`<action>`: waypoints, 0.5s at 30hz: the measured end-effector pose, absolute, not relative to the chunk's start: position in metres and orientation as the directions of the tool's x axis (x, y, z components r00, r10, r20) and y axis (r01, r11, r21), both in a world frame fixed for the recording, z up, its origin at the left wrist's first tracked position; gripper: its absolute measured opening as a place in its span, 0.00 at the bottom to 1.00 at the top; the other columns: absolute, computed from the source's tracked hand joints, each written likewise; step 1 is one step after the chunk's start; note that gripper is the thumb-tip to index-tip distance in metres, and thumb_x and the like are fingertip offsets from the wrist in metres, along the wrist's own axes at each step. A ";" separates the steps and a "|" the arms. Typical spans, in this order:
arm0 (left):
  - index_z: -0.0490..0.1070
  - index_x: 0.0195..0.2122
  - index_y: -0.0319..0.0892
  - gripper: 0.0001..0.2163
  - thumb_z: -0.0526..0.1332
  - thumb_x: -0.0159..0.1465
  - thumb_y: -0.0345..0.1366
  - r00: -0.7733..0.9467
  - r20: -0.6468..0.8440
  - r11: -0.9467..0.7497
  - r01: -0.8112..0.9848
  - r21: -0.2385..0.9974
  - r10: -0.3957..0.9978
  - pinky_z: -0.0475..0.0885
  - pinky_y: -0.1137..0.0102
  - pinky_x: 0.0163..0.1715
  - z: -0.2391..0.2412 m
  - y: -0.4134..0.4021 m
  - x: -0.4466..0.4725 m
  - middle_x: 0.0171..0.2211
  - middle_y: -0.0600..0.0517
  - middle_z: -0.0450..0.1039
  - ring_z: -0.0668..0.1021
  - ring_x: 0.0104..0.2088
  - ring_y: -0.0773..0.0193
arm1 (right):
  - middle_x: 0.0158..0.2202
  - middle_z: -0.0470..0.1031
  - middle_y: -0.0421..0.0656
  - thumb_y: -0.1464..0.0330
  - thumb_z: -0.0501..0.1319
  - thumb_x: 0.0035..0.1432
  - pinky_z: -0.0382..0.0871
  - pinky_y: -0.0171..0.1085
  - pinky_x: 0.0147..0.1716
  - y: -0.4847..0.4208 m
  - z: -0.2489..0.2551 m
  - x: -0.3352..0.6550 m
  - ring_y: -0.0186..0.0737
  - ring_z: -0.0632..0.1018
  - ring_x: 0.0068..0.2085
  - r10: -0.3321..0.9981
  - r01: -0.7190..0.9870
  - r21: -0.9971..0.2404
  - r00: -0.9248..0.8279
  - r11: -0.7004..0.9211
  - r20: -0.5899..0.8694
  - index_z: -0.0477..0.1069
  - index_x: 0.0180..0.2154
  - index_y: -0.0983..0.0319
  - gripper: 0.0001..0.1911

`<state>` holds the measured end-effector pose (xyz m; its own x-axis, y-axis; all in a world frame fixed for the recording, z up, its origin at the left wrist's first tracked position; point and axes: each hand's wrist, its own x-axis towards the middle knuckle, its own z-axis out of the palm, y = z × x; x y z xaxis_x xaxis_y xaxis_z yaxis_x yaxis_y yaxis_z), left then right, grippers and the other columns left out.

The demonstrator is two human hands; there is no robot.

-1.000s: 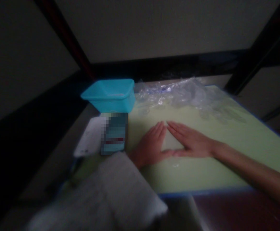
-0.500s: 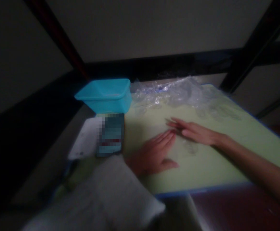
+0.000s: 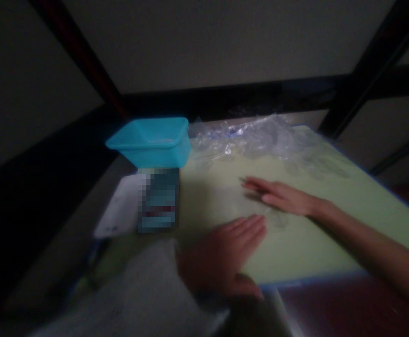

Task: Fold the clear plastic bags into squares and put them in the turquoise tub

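Observation:
My left hand (image 3: 227,255) is at the near side of the pale yellow-green tabletop (image 3: 316,243), its fingers stretched out and its thumb apart. It holds nothing that I can see. Farther up and to the right, my right hand (image 3: 283,195) lies low over the surface with fingers extended. A thin, clear plastic sheet or bag (image 3: 278,221) is faintly visible on the tabletop, partly beneath the right hand and beside the left fingertips. Its outline is hard to make out in the dim, blurred picture.
A turquoise plastic basin (image 3: 162,154) stands at the back left. Crumpled clear plastic bags (image 3: 260,135) lie along the far edge. Left of my hands are a blurred-out flat, dark rectangular item (image 3: 160,201) and a white flat item (image 3: 122,206). A wall rises behind.
My left hand has drawn back toward me, away from the right hand, and looks raised off the surface. My right hand has stayed in nearly the same place.

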<state>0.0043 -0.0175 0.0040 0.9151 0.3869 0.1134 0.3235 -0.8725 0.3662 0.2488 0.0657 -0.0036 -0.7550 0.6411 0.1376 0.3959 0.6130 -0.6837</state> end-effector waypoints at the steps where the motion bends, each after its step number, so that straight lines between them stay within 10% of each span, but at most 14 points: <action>1: 0.50 0.64 0.29 0.40 0.53 0.61 0.57 0.928 0.117 -0.881 0.288 0.376 0.353 0.50 0.59 0.65 0.006 -0.019 0.004 0.66 0.35 0.46 0.50 0.66 0.52 | 0.62 0.61 0.49 0.55 0.47 0.66 0.61 0.50 0.57 0.066 -0.003 0.249 0.46 0.67 0.59 0.642 0.402 -0.672 -0.753 0.622 0.143 0.44 0.66 0.58 0.31; 5: 0.59 0.60 0.32 0.30 0.52 0.65 0.52 0.960 0.185 -0.902 0.119 0.414 0.211 0.54 0.59 0.64 0.012 -0.017 0.005 0.62 0.39 0.57 0.59 0.64 0.54 | 0.62 0.62 0.49 0.55 0.48 0.66 0.63 0.50 0.56 0.063 -0.001 0.246 0.47 0.68 0.59 0.650 0.422 -0.627 -0.738 0.655 0.183 0.52 0.64 0.59 0.29; 10: 0.59 0.59 0.37 0.21 0.47 0.69 0.41 0.686 0.290 -0.740 0.567 0.362 0.667 0.56 0.59 0.63 0.008 0.008 0.001 0.62 0.42 0.60 0.62 0.63 0.58 | 0.62 0.61 0.50 0.53 0.47 0.65 0.57 0.54 0.59 0.055 0.004 0.233 0.50 0.63 0.62 0.671 0.476 -0.530 -0.691 0.702 0.269 0.55 0.63 0.60 0.29; 15: 0.52 0.62 0.30 0.25 0.45 0.69 0.42 0.612 0.287 -0.675 0.689 0.263 0.737 0.54 0.56 0.63 -0.009 0.027 0.000 0.64 0.35 0.52 0.54 0.66 0.55 | 0.66 0.48 0.55 0.49 0.47 0.62 0.49 0.53 0.63 0.047 -0.003 0.218 0.52 0.53 0.66 0.604 0.496 -0.401 -0.769 0.770 0.210 0.45 0.66 0.68 0.40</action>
<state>0.0001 0.0269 -0.0089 0.6120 0.7370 0.2870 0.6895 -0.6749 0.2629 0.2181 0.0472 -0.0026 -0.7686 0.6044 0.2096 0.4962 0.7700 -0.4010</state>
